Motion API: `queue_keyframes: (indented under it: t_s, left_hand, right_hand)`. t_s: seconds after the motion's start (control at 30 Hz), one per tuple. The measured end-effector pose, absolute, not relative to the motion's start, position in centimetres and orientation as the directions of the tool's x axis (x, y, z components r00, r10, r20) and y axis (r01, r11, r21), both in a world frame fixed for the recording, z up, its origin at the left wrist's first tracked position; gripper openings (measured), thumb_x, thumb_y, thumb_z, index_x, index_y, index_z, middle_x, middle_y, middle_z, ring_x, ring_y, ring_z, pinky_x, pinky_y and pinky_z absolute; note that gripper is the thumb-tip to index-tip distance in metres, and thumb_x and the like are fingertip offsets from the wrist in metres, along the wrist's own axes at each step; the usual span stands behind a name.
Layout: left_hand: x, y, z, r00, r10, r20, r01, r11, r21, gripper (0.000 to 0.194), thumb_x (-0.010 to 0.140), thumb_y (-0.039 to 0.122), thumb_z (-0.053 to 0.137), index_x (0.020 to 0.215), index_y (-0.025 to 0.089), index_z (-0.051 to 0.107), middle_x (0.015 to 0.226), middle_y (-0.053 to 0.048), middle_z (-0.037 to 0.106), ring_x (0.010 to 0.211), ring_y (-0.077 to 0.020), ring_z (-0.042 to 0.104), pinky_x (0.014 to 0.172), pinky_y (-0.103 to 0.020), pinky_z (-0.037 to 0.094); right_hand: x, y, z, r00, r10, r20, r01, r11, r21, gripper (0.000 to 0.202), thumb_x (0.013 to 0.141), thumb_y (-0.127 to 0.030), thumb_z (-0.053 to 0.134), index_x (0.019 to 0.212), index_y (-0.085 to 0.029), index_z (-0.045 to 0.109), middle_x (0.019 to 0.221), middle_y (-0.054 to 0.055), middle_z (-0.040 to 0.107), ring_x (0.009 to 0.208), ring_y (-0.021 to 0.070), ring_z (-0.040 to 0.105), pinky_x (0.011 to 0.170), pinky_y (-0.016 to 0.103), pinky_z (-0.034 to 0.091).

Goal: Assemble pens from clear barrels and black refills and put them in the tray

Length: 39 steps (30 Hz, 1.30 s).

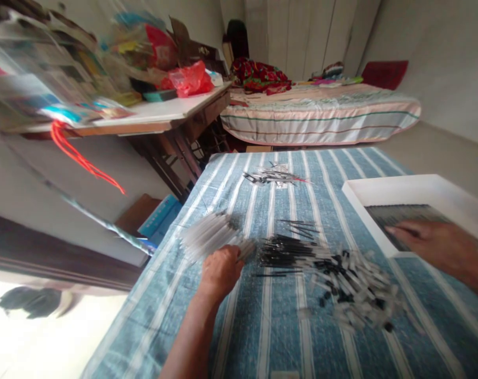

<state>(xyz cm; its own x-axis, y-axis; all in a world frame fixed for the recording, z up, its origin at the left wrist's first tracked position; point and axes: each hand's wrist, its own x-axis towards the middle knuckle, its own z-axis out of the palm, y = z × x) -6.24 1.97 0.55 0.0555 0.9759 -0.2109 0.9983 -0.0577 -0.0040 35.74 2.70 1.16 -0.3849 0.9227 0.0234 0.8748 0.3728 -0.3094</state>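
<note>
Low passage across the striped cloth point(278, 337) is blocked by dark rods point(280, 251) and heaped small parts point(360, 292). Bare cloth is left between the rods and the white tray point(404, 189).

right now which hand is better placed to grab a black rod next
Likely the left hand: it is closer to the black rods; the right hand is at the white tray.

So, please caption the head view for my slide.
Left hand by pale tubes, right hand over white tray, striped cloth beneath.
</note>
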Motion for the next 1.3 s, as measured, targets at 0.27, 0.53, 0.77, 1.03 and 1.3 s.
queue_keyframes:
  t_s: [0.27, 0.53, 0.77, 1.03, 1.3]
  left_hand:
    - [-4.9, 1.6, 0.5, 0.111, 0.976, -0.188, 0.993, -0.118, -0.028, 0.02, 0.084, 0.016, 0.047, 0.097, 0.016, 0.062, 0.099, -0.01, 0.063, 0.089, -0.0245, 0.065, 0.073, -0.032, 0.049]
    - [-4.5, 1.4, 0.4, 0.137, 0.964, -0.227, 0.989, -0.144, -0.016, 0.019, 0.083, 0.013, 0.044, 0.084, 0.014, 0.063, 0.092, -0.012, 0.063, 0.087, -0.0238, 0.063, 0.074, -0.032, 0.049]
    - [-4.9, 1.0, 0.8, 0.223, 0.972, -0.074, 0.947, -0.198, 0.253, 0.013, 0.085, 0.011, 0.043, 0.08, 0.015, 0.055, 0.088, -0.01, 0.061, 0.08, -0.0185, 0.06, 0.072, -0.029, 0.045]
    - [-5.0, 0.9, 1.0, 0.319, 0.942, 0.103, 0.73, -0.314, 0.608, 0.006, 0.08, 0.014, 0.051, 0.078, 0.017, 0.055, 0.076, -0.002, 0.058, 0.07, -0.0137, 0.055, 0.065, -0.025, 0.042]
    - [-4.8, 0.9, 1.1, 0.377, 0.914, 0.148, 0.638, -0.372, 0.674, 0.009, 0.082, 0.016, 0.049, 0.081, 0.017, 0.058, 0.079, -0.003, 0.058, 0.075, -0.0149, 0.055, 0.069, -0.026, 0.043]
  right_hand:
    - [19.0, -1.2, -0.1, -0.563, 0.826, -0.031, 0.802, 0.537, -0.262, 0.024, 0.09, -0.018, 0.046, 0.078, -0.019, 0.066, 0.075, 0.004, 0.07, 0.072, 0.0166, 0.064, 0.064, 0.024, 0.038]
    - [15.2, -1.6, -0.9, -0.543, 0.815, -0.2, 0.834, 0.552, -0.013, 0.029, 0.077, 0.0, 0.042, 0.086, -0.015, 0.065, 0.076, 0.011, 0.072, 0.073, 0.0232, 0.068, 0.061, 0.028, 0.039]
    - [16.6, -1.1, -1.5, -0.587, 0.807, -0.058, 0.809, 0.587, -0.022, 0.019, 0.075, -0.003, 0.049, 0.082, -0.016, 0.061, 0.065, 0.005, 0.07, 0.059, 0.018, 0.066, 0.052, 0.027, 0.03]
    - [21.4, 0.9, -2.3, -0.469, 0.773, 0.428, 0.858, 0.514, 0.013, 0.027, 0.087, -0.014, 0.041, 0.072, -0.017, 0.063, 0.048, 0.002, 0.061, 0.044, 0.0152, 0.056, 0.053, 0.027, 0.026]
    - [22.7, 1.4, -2.7, -0.443, 0.783, 0.437, 0.88, 0.473, 0.045, 0.026, 0.086, -0.016, 0.042, 0.07, -0.017, 0.062, 0.048, 0.002, 0.06, 0.044, 0.0142, 0.055, 0.052, 0.027, 0.024]
